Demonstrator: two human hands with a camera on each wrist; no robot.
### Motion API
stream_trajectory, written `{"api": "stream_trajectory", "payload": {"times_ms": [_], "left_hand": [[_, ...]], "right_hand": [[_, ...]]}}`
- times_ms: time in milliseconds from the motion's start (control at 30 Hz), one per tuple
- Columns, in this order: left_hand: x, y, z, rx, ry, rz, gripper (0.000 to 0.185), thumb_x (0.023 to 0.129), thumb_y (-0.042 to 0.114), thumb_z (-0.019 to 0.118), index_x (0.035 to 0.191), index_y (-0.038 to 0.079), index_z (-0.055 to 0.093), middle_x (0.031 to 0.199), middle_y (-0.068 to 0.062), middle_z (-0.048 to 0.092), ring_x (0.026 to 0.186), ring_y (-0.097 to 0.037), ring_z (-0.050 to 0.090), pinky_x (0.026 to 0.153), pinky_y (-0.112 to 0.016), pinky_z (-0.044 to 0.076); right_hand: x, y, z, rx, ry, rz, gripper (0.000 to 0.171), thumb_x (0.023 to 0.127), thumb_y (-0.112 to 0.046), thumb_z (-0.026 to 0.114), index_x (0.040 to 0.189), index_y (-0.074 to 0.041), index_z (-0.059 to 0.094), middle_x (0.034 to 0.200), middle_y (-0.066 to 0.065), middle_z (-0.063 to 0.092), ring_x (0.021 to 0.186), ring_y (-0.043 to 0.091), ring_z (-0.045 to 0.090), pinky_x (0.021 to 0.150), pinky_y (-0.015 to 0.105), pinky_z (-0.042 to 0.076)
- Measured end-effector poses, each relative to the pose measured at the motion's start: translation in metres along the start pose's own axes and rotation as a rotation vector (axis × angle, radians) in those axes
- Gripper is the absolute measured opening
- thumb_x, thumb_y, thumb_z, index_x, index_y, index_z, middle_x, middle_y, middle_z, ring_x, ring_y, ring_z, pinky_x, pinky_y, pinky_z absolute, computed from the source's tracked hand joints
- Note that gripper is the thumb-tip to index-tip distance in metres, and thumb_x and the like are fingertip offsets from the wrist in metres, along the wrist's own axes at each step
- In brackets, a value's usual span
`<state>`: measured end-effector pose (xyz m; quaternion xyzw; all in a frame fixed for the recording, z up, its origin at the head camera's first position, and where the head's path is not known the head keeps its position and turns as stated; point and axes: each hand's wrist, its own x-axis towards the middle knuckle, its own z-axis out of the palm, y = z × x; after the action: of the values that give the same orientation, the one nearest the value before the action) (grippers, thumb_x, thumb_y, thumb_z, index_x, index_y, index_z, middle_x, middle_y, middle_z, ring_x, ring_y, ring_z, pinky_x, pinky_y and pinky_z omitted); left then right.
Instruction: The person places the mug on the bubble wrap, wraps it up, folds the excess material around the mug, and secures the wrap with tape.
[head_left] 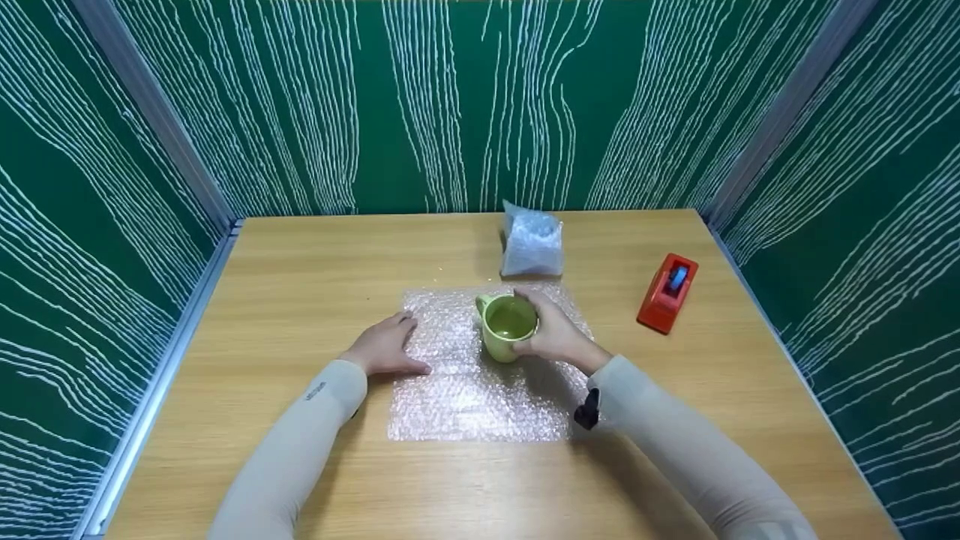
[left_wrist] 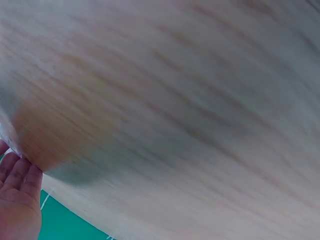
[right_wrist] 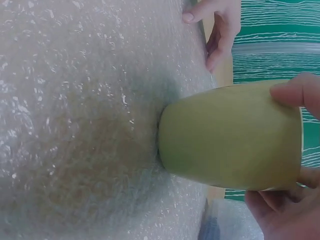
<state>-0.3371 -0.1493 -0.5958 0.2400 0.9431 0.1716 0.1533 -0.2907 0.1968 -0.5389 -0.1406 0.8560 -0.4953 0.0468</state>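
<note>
Sleeve [head_left: 316,391] print, perhaps a logo, unreadable; right hand [head_left: 553,334] grips mug [head_left: 508,326]

Even, bright indoor light; sharpness varies by view

Head view is evenly lit and fairly sharp, with soft shadows under the arms and walls bowed at the frame edges; the bubble wrap [head_left: 480,367] glints faintly; left wrist view is heavily blurred throughout; right wrist view is soft, with a dark shadow beside the mug [right_wrist: 230,135].
</note>
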Motion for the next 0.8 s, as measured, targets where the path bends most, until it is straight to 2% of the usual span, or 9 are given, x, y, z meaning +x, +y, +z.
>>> {"api": "stream_trajectory", "payload": {"times_ms": [300, 567, 667, 800], "left_hand": [[0.000, 0.003, -0.004, 0.015, -0.009, -0.003, 0.114, 0.084, 0.067, 0.083, 0.166, 0.001, 0.039, 0.177, -0.023, 0.031, 0.163, -0.044, 0.033, 0.134, -0.057, 0.030], [0.000, 0.008, -0.008, 0.021, -0.018, -0.012, 0.115, 0.082, 0.067, 0.086, 0.164, 0.001, 0.042, 0.176, -0.024, 0.031, 0.162, -0.045, 0.034, 0.134, -0.057, 0.031], [0.001, 0.008, -0.009, 0.021, -0.019, -0.011, 0.115, 0.081, 0.066, 0.087, 0.164, 0.001, 0.043, 0.176, -0.024, 0.032, 0.161, -0.045, 0.035, 0.133, -0.057, 0.032], [0.003, 0.006, -0.011, 0.034, -0.028, -0.007, 0.114, 0.081, 0.067, 0.087, 0.163, 0.001, 0.044, 0.175, -0.025, 0.032, 0.161, -0.046, 0.035, 0.132, -0.058, 0.034]], "right_hand": [[0.000, 0.000, 0.012, -0.098, 0.099, 0.021, 0.105, 0.067, -0.014, 0.099, 0.157, 0.004, 0.047, 0.148, 0.026, 0.055, 0.134, 0.046, 0.057, 0.120, 0.064, 0.046], [0.002, -0.001, 0.027, -0.126, 0.213, 0.050, 0.102, 0.065, -0.023, 0.103, 0.149, 0.006, 0.053, 0.143, 0.026, 0.058, 0.131, 0.044, 0.059, 0.118, 0.060, 0.049], [0.001, -0.002, 0.029, -0.125, 0.223, 0.039, 0.102, 0.065, -0.025, 0.104, 0.148, 0.007, 0.053, 0.141, 0.026, 0.059, 0.130, 0.044, 0.059, 0.118, 0.058, 0.049], [-0.001, -0.001, 0.026, -0.117, 0.193, 0.025, 0.104, 0.066, -0.028, 0.105, 0.148, 0.007, 0.051, 0.141, 0.025, 0.057, 0.129, 0.042, 0.059, 0.118, 0.057, 0.050]]}}
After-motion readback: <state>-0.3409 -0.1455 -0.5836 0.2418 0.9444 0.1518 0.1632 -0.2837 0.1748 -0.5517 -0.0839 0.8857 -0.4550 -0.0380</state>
